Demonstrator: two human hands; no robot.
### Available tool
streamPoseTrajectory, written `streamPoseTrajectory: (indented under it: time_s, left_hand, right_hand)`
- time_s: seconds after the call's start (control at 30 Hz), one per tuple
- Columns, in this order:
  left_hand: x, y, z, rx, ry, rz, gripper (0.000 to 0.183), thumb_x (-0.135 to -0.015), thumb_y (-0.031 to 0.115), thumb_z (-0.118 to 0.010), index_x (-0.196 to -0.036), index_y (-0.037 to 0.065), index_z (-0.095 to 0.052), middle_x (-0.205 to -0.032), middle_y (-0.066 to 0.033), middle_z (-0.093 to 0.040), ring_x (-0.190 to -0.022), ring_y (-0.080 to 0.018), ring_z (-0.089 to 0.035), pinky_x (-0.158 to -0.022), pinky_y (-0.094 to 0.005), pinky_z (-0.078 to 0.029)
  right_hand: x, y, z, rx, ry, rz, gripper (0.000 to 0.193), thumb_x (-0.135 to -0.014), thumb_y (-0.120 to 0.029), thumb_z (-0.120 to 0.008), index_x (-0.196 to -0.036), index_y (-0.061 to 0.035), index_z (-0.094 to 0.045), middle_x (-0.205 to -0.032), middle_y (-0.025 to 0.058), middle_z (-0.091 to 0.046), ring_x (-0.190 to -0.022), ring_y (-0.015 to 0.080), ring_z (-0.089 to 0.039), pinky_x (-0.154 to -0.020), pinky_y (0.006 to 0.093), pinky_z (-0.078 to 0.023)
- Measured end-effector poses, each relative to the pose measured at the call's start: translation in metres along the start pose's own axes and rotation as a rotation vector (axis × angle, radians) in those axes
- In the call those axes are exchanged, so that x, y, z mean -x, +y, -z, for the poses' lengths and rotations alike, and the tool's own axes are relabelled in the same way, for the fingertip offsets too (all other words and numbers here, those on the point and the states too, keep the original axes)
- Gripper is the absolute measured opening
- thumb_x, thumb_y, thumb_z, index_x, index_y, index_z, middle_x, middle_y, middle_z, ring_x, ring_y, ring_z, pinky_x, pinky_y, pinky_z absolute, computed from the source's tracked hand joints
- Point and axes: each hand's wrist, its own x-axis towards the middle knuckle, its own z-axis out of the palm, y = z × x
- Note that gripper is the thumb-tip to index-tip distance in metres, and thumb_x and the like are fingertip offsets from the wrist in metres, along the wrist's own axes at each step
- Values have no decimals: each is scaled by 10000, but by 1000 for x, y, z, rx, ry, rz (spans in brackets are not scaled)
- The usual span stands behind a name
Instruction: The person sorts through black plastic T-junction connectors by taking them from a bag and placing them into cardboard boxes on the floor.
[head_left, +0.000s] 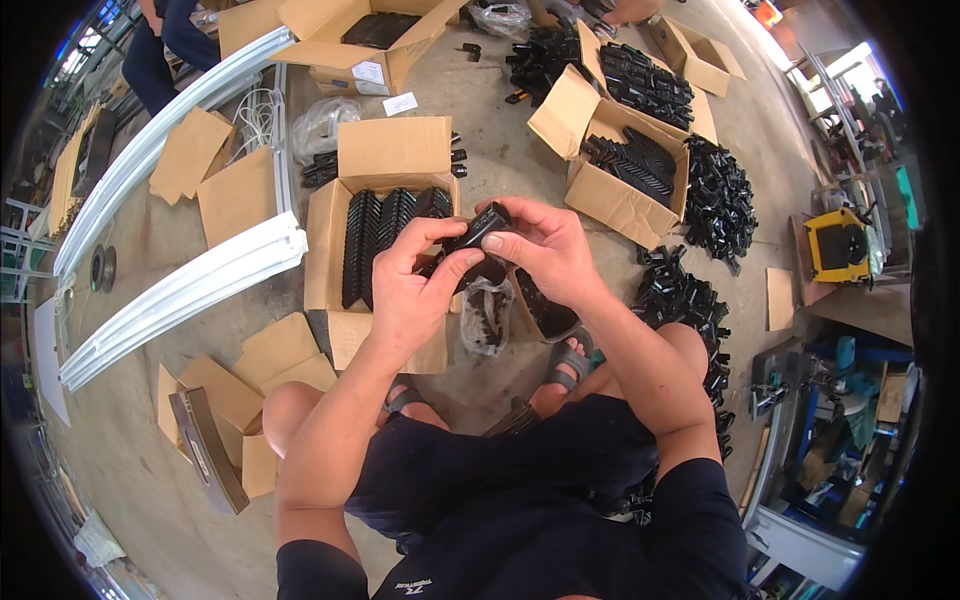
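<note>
Between my two hands I hold a small glossy black plastic part [484,226], raised above the floor. My left hand [424,270] pinches its left end with thumb and fingers, while my right hand [547,252] grips the other end, thumb across its face. Beneath my left hand stands an open cardboard box [393,148] with rows of similar black parts [378,235] stacked inside. Below the hands lies a clear plastic bag [487,320] with small dark pieces in it. Beside it a dark container [549,312] is partly hidden by my right hand and wrist.
Loose black parts lie in heaps [718,200] at the right, next to another filled carton [612,208]. Long white metal profiles [190,290] stretch across the left. Flattened cardboard [285,350] lies at lower left. A yellow-framed object [838,246] stands far right. Another person [170,55] is at upper left.
</note>
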Motion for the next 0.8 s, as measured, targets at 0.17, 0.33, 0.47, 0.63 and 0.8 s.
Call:
streamPoseTrajectory:
  time_s: [0.17,0.33,0.47,0.63,0.8]
  left_hand:
    - [-3,8,1,141,-61,128,216,-882,10,-779,-1074,-4,-680,-1042,-73,-722,-901,-93,-669,-759,-237,-545]
    - [-8,1,5,192,-105,98,211,-876,-19,-771,-1065,-17,-677,-1049,-66,-725,-922,-85,-669,-798,-232,-542]
    - [-8,0,2,235,-96,151,214,-878,-39,-760,-1075,-18,-677,-1020,-63,-729,-917,-84,-668,-806,-234,-546]
    - [-6,-2,2,274,-80,163,211,-885,-48,-751,-1080,-20,-676,-1016,-70,-728,-910,-84,-669,-804,-231,-550]
    - [-7,-3,1,300,-83,160,209,-887,-44,-750,-1080,-22,-674,-1028,-73,-727,-907,-86,-669,-803,-232,-547]
  right_hand:
    - [1,-4,1,67,18,-19,316,-941,-71,-736,-1227,39,-659,-1042,23,-706,-920,67,-646,-821,236,-547]
    - [0,-7,5,128,14,-47,294,-928,-96,-759,-1178,41,-685,-964,13,-715,-830,46,-634,-740,218,-538]
    - [-1,-15,11,235,-1,-154,315,-931,-59,-738,-1215,54,-662,-1057,59,-722,-938,95,-669,-842,256,-554]
    - [0,-17,8,188,0,-148,322,-925,-76,-750,-1207,53,-665,-1046,58,-725,-925,97,-673,-830,254,-557]
    - [0,-21,5,142,32,-141,289,-913,-95,-771,-1150,54,-697,-961,38,-725,-838,62,-645,-742,230,-536]
